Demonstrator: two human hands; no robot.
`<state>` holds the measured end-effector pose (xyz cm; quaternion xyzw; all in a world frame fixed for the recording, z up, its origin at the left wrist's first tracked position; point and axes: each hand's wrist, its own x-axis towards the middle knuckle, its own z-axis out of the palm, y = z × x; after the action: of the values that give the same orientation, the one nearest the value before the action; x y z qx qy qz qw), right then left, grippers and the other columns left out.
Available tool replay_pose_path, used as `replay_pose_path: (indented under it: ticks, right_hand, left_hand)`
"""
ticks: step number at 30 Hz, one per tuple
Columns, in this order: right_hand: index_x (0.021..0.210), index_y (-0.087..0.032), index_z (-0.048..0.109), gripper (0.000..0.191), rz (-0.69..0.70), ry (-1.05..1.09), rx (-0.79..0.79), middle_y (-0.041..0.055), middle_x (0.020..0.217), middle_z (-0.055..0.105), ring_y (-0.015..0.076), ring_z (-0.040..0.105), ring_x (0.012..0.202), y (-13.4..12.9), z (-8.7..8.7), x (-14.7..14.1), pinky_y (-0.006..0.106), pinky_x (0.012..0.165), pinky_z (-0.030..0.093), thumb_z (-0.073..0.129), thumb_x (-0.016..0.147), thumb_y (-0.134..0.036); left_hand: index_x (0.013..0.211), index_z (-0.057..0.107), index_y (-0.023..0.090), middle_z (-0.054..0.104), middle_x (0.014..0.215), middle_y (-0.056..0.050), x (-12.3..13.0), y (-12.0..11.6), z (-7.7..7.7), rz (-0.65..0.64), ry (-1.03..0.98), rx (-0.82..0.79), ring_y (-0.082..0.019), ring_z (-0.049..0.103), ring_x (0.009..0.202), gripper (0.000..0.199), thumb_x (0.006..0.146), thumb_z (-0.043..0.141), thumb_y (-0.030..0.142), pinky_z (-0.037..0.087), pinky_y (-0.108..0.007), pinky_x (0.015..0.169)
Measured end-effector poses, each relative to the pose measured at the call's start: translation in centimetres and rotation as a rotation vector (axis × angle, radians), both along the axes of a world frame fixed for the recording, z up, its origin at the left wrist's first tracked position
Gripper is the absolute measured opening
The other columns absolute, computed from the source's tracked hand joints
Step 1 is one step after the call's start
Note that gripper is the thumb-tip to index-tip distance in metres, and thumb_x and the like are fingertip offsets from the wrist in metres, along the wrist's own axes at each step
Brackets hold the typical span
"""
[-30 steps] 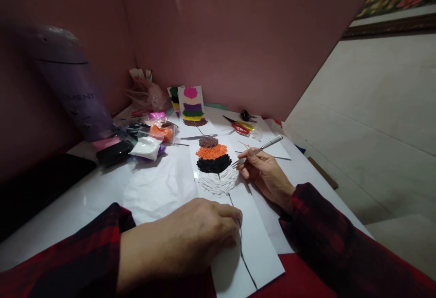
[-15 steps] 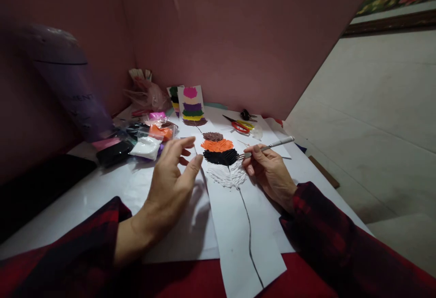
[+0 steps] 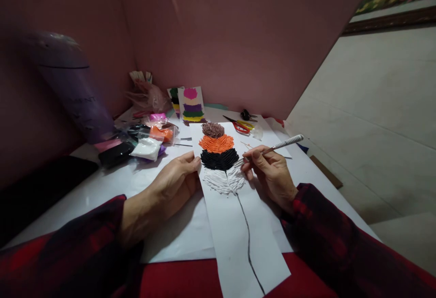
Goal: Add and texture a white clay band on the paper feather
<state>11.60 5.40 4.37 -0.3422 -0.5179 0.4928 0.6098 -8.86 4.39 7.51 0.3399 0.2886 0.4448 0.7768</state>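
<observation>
A long white paper strip (image 3: 238, 239) carries a feather shape with brown (image 3: 213, 130), orange (image 3: 216, 143), black (image 3: 220, 159) and white (image 3: 221, 182) textured bands and a dark curved stem line. My left hand (image 3: 173, 182) grips the strip's left edge between thumb and fingers, beside the black band. In my right hand (image 3: 270, 171) is a slim tool with a ribbed silver handle (image 3: 288, 142), held like a pen. Its tip is at the right side of the feather, near the black and white bands, partly hidden by my fingers.
Bags of coloured clay (image 3: 147, 148) lie at the left, near a purple bottle (image 3: 78, 93). Red-handled scissors (image 3: 241, 128) lie behind the strip. A card with coloured bands (image 3: 192, 102) leans against the back wall. The table's right edge (image 3: 335, 189) runs beside my right arm.
My left hand has come down and closed on the strip's left edge. The strip's top part is raised and nearer. The tool has shifted slightly right with my right hand.
</observation>
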Motion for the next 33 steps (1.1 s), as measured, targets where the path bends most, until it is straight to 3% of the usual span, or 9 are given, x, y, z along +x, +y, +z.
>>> replay_pose_path:
  ticks: [10,17,33]
  right_hand:
    - [0.079,-0.018,0.070,0.027,-0.003,-0.051,-0.009,-0.0007,0.059,0.066,0.0089,0.052,0.041,-0.3,-0.4,0.3,0.021,0.039,0.043,0.076,0.080,-0.044]
    - [0.078,-0.018,0.071,0.027,-0.019,-0.145,0.049,0.0000,0.057,0.066,0.0105,0.054,0.042,-0.7,0.2,0.1,0.024,0.041,0.045,0.076,0.079,-0.044]
    - [0.077,-0.019,0.070,0.026,-0.037,-0.107,0.038,-0.0001,0.058,0.065,0.0112,0.053,0.044,-0.8,0.2,0.0,0.025,0.040,0.046,0.076,0.079,-0.045]
  left_hand:
    - [0.115,0.062,0.014,0.072,0.105,-0.011,-0.2,1.0,-1.2,0.020,-0.019,0.042,-0.020,0.071,0.091,0.035,0.086,0.050,-0.001,0.057,-0.033,0.086]
    - [0.115,0.063,0.015,0.073,0.105,-0.010,-0.3,1.0,-1.2,0.011,-0.023,0.038,-0.020,0.071,0.092,0.030,0.090,0.050,0.004,0.057,-0.034,0.088]
    - [0.109,0.066,0.015,0.073,0.103,-0.009,-0.2,1.0,-1.0,0.037,-0.025,0.046,-0.018,0.071,0.091,0.025,0.093,0.048,0.007,0.057,-0.031,0.087]
